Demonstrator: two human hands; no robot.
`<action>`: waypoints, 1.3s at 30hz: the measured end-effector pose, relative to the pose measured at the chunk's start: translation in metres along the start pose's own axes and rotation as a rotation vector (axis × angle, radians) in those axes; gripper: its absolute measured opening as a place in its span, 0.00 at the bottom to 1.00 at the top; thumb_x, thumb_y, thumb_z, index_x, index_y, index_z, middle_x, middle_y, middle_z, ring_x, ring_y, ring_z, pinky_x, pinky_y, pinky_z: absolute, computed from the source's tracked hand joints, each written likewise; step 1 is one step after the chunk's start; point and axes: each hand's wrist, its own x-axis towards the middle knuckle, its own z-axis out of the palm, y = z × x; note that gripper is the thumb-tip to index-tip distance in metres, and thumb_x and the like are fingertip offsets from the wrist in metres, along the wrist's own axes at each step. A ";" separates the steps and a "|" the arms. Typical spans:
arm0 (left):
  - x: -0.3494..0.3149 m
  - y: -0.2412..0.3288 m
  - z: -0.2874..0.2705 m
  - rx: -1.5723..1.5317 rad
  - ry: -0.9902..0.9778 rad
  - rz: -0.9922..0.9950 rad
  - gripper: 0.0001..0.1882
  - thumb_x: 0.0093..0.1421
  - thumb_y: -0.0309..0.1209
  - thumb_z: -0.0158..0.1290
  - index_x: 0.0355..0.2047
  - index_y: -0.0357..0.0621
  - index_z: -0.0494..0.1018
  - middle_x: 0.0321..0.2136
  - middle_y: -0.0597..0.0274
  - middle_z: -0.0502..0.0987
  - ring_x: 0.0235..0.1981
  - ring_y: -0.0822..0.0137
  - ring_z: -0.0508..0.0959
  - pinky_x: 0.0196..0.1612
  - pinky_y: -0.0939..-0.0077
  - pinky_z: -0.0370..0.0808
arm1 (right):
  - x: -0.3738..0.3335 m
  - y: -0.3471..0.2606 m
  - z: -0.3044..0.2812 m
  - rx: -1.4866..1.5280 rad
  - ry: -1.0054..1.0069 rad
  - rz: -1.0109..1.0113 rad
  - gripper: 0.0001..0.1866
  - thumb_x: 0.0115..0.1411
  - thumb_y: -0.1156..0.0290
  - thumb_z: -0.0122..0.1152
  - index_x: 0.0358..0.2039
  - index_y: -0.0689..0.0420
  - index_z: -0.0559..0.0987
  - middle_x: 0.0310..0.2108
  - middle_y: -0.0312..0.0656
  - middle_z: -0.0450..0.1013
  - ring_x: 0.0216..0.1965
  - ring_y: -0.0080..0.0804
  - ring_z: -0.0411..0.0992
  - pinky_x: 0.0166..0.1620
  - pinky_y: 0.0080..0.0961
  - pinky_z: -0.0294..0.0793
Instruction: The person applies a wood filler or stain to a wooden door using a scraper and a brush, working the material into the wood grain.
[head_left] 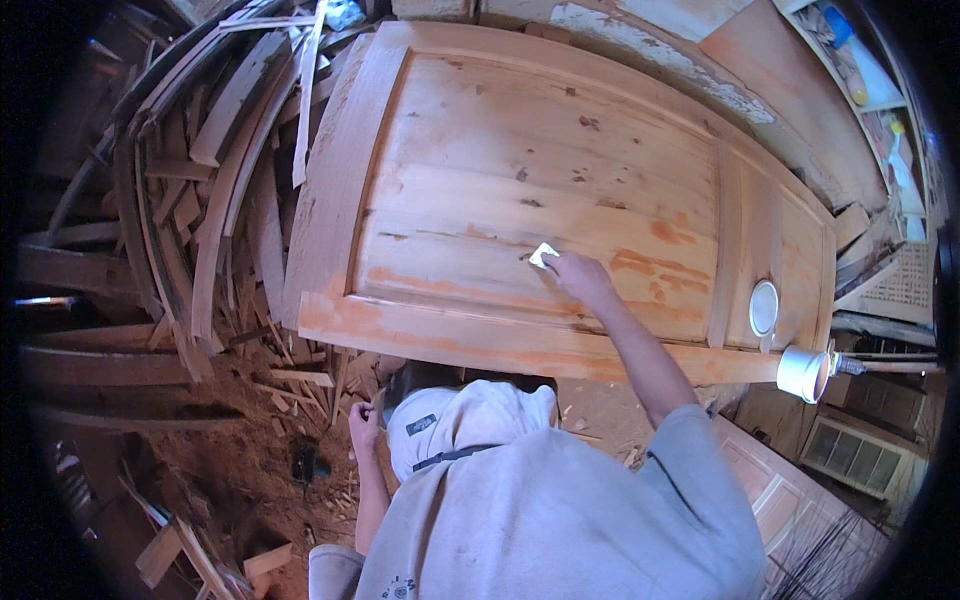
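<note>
A large wooden door panel (470,160) lies in front of me, with dark knots and smeared orange filler patches (660,265) on its face. My right hand (578,275) reaches over its lower middle, the fingers closed on a small, pale, flat scraper (543,255). The scraper's bright face rests on or just above the wood beside a small dark mark. Off the near edge of the door, at the left, my left hand (364,428) is raised with its fingers drawn together. Something thin and dark shows at its fingertips, too unclear to name.
A round white lid (764,307) lies on the door's right part. Near its right corner is a white tub (802,374). Piled wooden boards (205,200) crowd the left side, above a floor (240,430) strewn with sawdust and offcuts. Shelves with bottles (885,110) stand at far right.
</note>
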 end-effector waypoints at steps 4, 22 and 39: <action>-0.027 -0.013 0.007 -0.071 0.083 -0.077 0.06 0.49 0.24 0.52 0.29 0.38 0.69 0.22 0.67 0.69 0.23 0.75 0.67 0.29 0.80 0.67 | -0.013 0.035 -0.010 -0.116 -0.070 -0.050 0.12 0.62 0.58 0.44 0.40 0.47 0.75 0.31 0.47 0.76 0.33 0.45 0.76 0.35 0.44 0.75; -0.009 -0.004 0.044 0.025 0.024 -0.066 0.06 0.51 0.24 0.51 0.31 0.35 0.72 0.25 0.60 0.75 0.28 0.72 0.74 0.35 0.78 0.72 | -0.089 -0.013 0.026 0.930 0.219 0.506 0.23 0.63 0.63 0.49 0.60 0.47 0.66 0.32 0.51 0.75 0.23 0.31 0.71 0.31 0.31 0.74; 0.041 -0.045 -0.031 0.039 0.041 -0.058 0.07 0.55 0.27 0.50 0.32 0.37 0.71 0.26 0.61 0.74 0.27 0.71 0.73 0.32 0.78 0.71 | -0.075 -0.001 0.017 0.376 0.220 0.259 0.19 0.61 0.63 0.50 0.52 0.51 0.72 0.31 0.55 0.74 0.38 0.54 0.73 0.41 0.47 0.71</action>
